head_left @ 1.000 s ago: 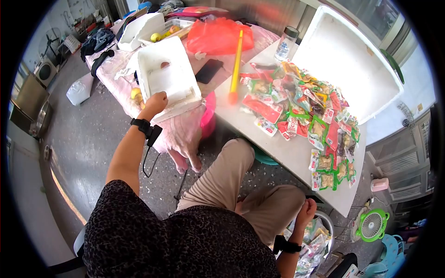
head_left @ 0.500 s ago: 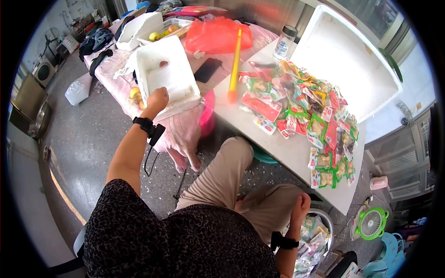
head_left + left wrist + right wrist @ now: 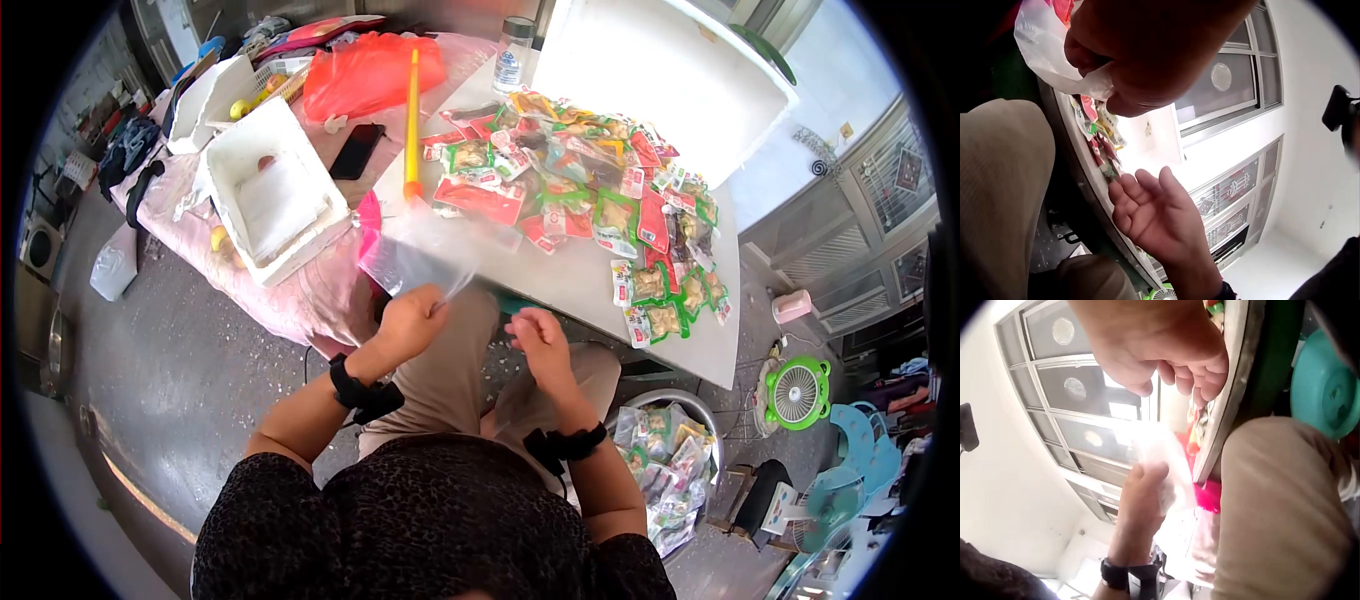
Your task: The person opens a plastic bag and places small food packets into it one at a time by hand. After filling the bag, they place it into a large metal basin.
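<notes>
My left hand (image 3: 412,322) pinches the edge of a clear plastic bag (image 3: 425,255), which spreads out in front of it by the near table edge. To its right my right hand (image 3: 543,345) holds nothing, its fingers loosely bent. In the left wrist view the left hand (image 3: 1129,56) grips the whitish bag (image 3: 1041,47), with the right hand (image 3: 1163,219) apart from it, palm showing. The right wrist view has the left hand (image 3: 1141,500) on the bag (image 3: 1169,462) and the right hand (image 3: 1166,344) above. Colourful food packets (image 3: 615,215) lie piled on the table (image 3: 705,362).
A white foam box (image 3: 213,170), a phone (image 3: 357,151) and a red bag (image 3: 370,72) lie on the pink cloth at left. A yellow stick (image 3: 412,125) and a jar (image 3: 513,55) stand near the packets. A metal basin (image 3: 712,440) holds more packets at lower right.
My left hand has moved from the foam box rightward to my lap area and now holds a clear bag. My right hand has risen toward it. The view has shifted to the right.
</notes>
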A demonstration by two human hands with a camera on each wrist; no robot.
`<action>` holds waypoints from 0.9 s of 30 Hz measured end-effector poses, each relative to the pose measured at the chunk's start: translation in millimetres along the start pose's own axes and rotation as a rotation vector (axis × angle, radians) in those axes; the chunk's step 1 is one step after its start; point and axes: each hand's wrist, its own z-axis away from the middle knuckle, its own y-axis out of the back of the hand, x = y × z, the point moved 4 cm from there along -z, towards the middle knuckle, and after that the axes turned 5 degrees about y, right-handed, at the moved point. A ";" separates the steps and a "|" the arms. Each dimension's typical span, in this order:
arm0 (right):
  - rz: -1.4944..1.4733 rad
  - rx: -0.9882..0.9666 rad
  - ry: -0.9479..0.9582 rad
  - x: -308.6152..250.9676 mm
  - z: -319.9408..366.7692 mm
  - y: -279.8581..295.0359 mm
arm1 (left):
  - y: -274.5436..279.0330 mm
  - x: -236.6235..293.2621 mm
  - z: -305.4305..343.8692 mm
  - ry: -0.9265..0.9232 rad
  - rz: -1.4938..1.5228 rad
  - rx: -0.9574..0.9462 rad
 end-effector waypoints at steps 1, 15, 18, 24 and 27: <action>-0.079 -0.017 -0.102 5.1 -0.4 -13.3 | -15.0 1.4 6.0 0.028 0.019 -0.049; -0.365 -0.097 -0.278 29.1 -3.6 -26.6 | -52.7 -15.0 16.5 0.203 0.452 -0.248; -0.141 -0.043 -0.151 25.7 -15.3 -14.7 | -20.7 -3.8 -0.2 0.041 0.335 0.103; 0.451 -0.074 0.275 -24.9 -26.6 -4.6 | -20.5 63.3 -11.3 -0.561 -0.171 0.264; 0.880 0.046 0.499 -37.1 -35.9 26.1 | -51.3 52.1 -27.5 -0.444 -0.280 0.092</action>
